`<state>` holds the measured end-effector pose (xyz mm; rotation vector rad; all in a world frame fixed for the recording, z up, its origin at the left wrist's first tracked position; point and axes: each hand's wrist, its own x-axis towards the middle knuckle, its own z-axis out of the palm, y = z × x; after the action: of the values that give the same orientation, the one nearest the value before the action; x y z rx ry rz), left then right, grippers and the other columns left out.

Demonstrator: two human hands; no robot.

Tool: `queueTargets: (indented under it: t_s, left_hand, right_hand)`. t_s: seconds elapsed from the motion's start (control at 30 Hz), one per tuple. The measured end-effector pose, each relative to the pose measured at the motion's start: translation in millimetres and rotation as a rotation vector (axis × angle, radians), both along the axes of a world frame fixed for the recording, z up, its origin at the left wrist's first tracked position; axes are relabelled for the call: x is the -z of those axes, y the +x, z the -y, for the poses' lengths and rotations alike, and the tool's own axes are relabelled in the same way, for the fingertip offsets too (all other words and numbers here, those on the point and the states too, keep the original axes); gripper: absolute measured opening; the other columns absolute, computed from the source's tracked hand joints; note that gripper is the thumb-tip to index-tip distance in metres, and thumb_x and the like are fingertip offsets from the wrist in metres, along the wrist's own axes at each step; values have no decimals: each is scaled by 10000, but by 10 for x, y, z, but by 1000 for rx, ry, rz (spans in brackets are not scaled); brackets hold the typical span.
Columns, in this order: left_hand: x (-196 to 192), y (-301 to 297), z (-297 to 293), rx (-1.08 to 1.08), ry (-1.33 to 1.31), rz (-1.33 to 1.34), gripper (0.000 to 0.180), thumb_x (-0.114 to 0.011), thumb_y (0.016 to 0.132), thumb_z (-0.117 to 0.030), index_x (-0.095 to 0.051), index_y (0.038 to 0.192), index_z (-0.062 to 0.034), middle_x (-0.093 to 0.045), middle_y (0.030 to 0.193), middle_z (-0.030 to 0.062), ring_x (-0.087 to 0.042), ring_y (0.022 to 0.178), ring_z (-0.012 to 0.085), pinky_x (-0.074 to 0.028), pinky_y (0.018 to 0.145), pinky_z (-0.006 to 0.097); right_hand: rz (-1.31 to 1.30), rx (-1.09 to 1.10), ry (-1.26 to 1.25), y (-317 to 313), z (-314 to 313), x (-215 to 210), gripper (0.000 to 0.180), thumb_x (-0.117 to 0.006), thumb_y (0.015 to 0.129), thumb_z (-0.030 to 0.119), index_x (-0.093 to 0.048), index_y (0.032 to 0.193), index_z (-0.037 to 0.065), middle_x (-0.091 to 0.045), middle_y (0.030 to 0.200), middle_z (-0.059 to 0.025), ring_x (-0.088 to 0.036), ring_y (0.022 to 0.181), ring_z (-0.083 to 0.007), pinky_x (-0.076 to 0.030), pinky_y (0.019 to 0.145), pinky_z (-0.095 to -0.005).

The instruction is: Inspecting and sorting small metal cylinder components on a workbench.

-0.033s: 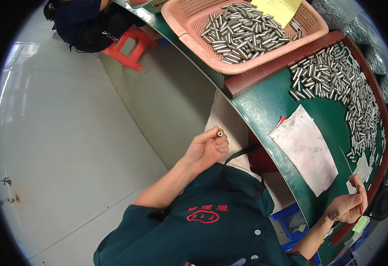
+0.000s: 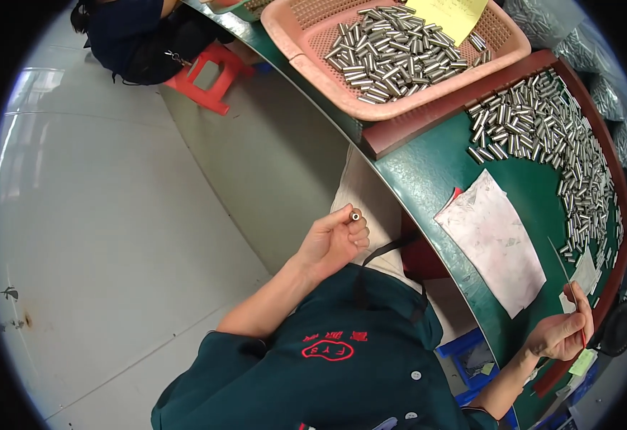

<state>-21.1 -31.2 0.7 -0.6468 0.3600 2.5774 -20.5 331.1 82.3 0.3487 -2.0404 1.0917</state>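
Up by our chest, our left hand (image 2: pixel 333 242) pinches a small metal tube (image 2: pixel 355 216) between thumb and fingers, its round open end facing us. It is off the table, out over the grey floor (image 2: pixel 112 236). Our right hand (image 2: pixel 563 331) is closed around a thin metal rod (image 2: pixel 566 274) that pokes up over the green table (image 2: pixel 428 172). Just beside that hand lies a worn sheet of white paper (image 2: pixel 496 240). Farther along the table, lots of shiny metal tubes lie in a loose pile (image 2: pixel 550 136). Past the table's brown edge sits a pink basket (image 2: pixel 306 43) full of more tubes, with a yellow note (image 2: pixel 449 14) on top. Far off, another person sits by a red stool (image 2: pixel 206 79).
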Motion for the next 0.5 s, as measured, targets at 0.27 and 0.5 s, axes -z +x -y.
queueTargets:
  t_s: [0.27,0.5]
  left_hand:
    - [-879,-167,-40,-116,-1407,-945,189,-618,704,62,-580,880,3,-581,799,95,-532,693,188,-423,619,280]
    - [-1521,-805,-109,-493,-2318,-1474,270,-610,658,123,-600,907,18,-551,777,101,-533,698,219,-436,637,291]
  right_hand:
    - [31,-19,-73,-27,163,-14,204,-390,932,152,-471,961,-33,-592,860,-233,-589,741,-256,-510,603,-305]
    - [-41,22,-30,-53,156,-92,157,-447,905,126,-477,926,-27,-613,767,-203,-573,614,-228,-471,562,-282]
